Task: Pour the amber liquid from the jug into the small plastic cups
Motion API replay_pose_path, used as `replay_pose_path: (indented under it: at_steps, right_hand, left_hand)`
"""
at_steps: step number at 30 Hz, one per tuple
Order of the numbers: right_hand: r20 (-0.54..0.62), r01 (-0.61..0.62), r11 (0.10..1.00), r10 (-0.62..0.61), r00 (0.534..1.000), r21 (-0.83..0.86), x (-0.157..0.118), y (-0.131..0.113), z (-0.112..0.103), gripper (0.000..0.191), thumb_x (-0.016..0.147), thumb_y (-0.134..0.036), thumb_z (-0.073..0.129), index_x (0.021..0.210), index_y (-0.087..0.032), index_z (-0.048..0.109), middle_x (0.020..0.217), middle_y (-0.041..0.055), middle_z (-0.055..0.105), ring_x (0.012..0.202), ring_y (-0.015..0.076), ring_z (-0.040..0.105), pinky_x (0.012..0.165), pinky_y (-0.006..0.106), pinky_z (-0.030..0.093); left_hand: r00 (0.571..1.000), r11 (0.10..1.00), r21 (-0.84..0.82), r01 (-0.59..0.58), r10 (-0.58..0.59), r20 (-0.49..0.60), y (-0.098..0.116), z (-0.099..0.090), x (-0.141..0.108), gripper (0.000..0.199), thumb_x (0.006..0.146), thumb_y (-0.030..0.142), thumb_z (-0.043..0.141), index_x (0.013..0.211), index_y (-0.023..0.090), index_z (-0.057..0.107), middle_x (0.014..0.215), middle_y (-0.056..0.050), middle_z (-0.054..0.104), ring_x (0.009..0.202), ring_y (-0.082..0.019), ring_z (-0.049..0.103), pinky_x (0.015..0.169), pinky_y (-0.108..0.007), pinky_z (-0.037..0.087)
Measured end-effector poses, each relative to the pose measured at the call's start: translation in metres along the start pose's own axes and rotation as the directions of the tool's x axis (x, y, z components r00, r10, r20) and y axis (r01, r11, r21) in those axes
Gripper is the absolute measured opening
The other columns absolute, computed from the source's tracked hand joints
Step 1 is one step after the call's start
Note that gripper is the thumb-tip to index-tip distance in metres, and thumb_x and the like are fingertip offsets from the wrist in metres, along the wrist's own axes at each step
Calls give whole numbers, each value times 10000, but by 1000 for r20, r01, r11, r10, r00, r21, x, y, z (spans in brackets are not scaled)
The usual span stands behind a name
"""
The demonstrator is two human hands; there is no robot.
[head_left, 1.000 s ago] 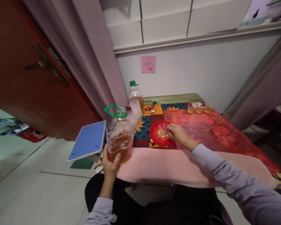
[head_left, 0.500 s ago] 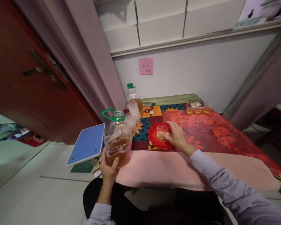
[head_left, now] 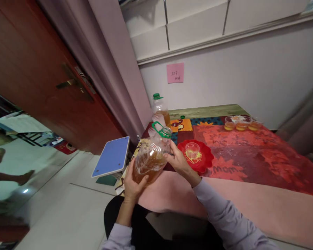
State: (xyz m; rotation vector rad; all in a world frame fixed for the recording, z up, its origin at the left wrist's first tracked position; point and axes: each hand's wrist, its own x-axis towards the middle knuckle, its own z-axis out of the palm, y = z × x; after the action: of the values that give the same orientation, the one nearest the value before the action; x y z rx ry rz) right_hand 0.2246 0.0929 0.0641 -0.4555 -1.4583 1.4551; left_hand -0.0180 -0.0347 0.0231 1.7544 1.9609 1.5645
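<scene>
A large clear plastic jug (head_left: 151,161) of amber liquid is tilted to the right, its uncapped mouth with a green ring handle (head_left: 160,130) pointing up and right. My left hand (head_left: 135,184) grips its lower left side. Around the upper right side, below the neck, my right hand (head_left: 177,158) is closed. Just right of that hand, a clear plastic cup (head_left: 192,150) stands on a red scalloped plate (head_left: 206,166) with a gold design. I cannot make out any liquid in the cup.
Behind the jug stand a second, green-capped jug (head_left: 161,108) and stacked clear cups (head_left: 158,119). A green cap (head_left: 182,117) lies near the wall. Cups of amber liquid (head_left: 241,125) stand at the table's far right. A blue board (head_left: 111,156) is at the left.
My right hand has left the cup on the plate and taken hold of the jug. The jug has gone from upright to tilted right. The view has swung left.
</scene>
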Motion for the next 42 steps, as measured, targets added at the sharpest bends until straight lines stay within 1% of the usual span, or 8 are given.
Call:
replay_pose_path:
  at_steps: [8, 11, 14, 17, 18, 27, 33, 42]
  right_hand:
    - [-40, -54, 986, 61, 997, 156, -8, -13, -19, 684, 1000, -697, 781, 1556, -325, 637, 1644, 103, 688, 1534, 367, 653, 1287, 542, 544]
    - [-60, -81, 982, 92, 994, 169, -9, -14, -23, 695, 977, -674, 823, 1538, -308, 639, 1647, 116, 684, 1538, 363, 649, 1281, 537, 547]
    - [-64, -81, 979, 94, 994, 187, -10, -12, -24, 706, 964, -660, 845, 1534, -306, 625, 1659, 120, 676, 1541, 353, 650, 1283, 530, 546]
    - [-64, -89, 974, 104, 992, 208, -10, -10, -25, 704, 960, -658, 850, 1526, -311, 617, 1659, 117, 680, 1523, 346, 669, 1274, 527, 556]
    - [-67, -90, 974, 106, 992, 207, -9, -11, -26, 704, 959, -662, 849, 1524, -312, 619, 1656, 115, 685, 1521, 346, 670, 1273, 530, 556]
    - [-169, -66, 987, 91, 981, 148, -8, -15, -22, 618, 1018, -755, 721, 1457, -321, 702, 1550, 84, 768, 1503, 330, 678, 1325, 531, 509]
    - [-223, -60, 959, 125, 967, 278, -9, 2, -12, 617, 1005, -756, 730, 1457, -337, 692, 1615, 75, 723, 1551, 331, 643, 1355, 562, 478]
    - [-295, 1, 959, 86, 952, 285, -14, 28, 3, 658, 1033, -755, 677, 1537, -334, 633, 1618, 85, 693, 1557, 328, 610, 1351, 556, 466]
  left_hand:
    - [982, 961, -205, 188, -185, 36, 31, -5, 17, 1035, 485, 532, 1135, 1411, 220, 793, 1593, -228, 702, 1592, -501, 558, 1396, -619, 311]
    - [918, 790, -533, 302, -391, -59, 34, 0, 14, 879, 621, 648, 1067, 1370, 266, 810, 1641, -182, 681, 1648, -447, 508, 1380, -574, 361]
    - [774, 601, -725, 336, -615, -152, 25, 15, 8, 608, 994, 702, 732, 1453, 304, 755, 1691, -124, 650, 1626, -368, 553, 1302, -551, 484]
    - [553, 308, -845, 436, -833, -18, 12, 33, 6, 343, 1075, 424, 660, 1304, 230, 825, 1444, -122, 812, 1522, -323, 662, 1280, -499, 516]
    - [511, 241, -859, 452, -859, 28, 8, 38, 6, 311, 1074, 355, 641, 1268, 218, 841, 1367, -119, 843, 1494, -308, 686, 1278, -478, 519]
    - [539, 104, -906, 411, -829, 150, 6, 41, 6, 359, 1098, 345, 581, 1266, 229, 876, 1221, -82, 894, 1180, -240, 844, 1097, -363, 633]
    - [488, 94, -901, 423, -862, 139, 28, 22, 19, 334, 1081, 336, 582, 1167, 210, 879, 1029, -65, 901, 890, -224, 859, 906, -355, 688]
    - [451, 99, -853, 513, -877, 169, 49, -1, 32, 418, 1081, 443, 540, 1255, 227, 853, 1024, -74, 898, 891, -266, 859, 847, -395, 686]
